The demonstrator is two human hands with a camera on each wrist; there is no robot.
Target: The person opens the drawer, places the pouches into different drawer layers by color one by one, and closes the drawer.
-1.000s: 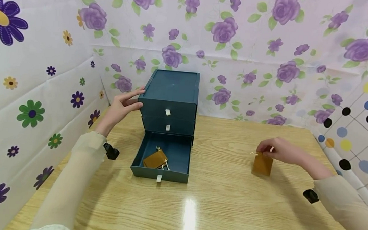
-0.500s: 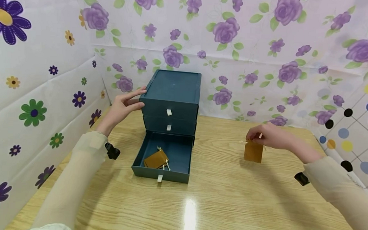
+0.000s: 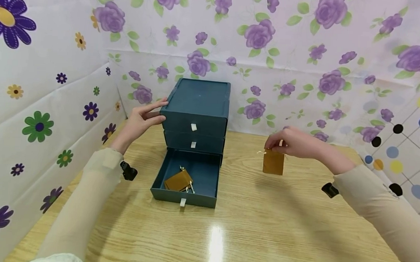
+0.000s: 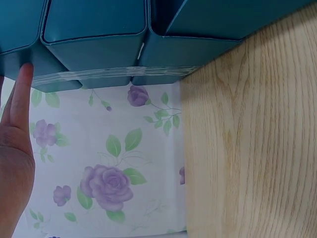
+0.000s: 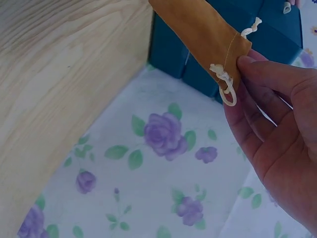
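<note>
My right hand [image 3: 296,142] pinches the top of a brown drawstring pouch [image 3: 273,163], which hangs above the table to the right of a dark blue drawer unit [image 3: 197,96]. In the right wrist view the thumb and fingers grip the pouch [image 5: 203,37] by its gathered end, where white cords stick out. My left hand [image 3: 139,122] rests its straight fingers against the left side of the unit near the top. The bottom drawer [image 3: 200,200] is pulled out, while the two above it are closed. Inside the drawer lie brown pouches [image 3: 179,181] with white cords, overlapping.
A wooden table [image 3: 255,225] carries the unit. Flowered cloth [image 3: 295,64] hangs behind, with more cloth [image 3: 68,103] on the left side and a dotted one [image 3: 400,153] on the right. White tabs mark the drawer fronts.
My right hand has lifted the brown pouch and carried it leftward, closer to the drawer unit. The left hand stays against the unit's side.
</note>
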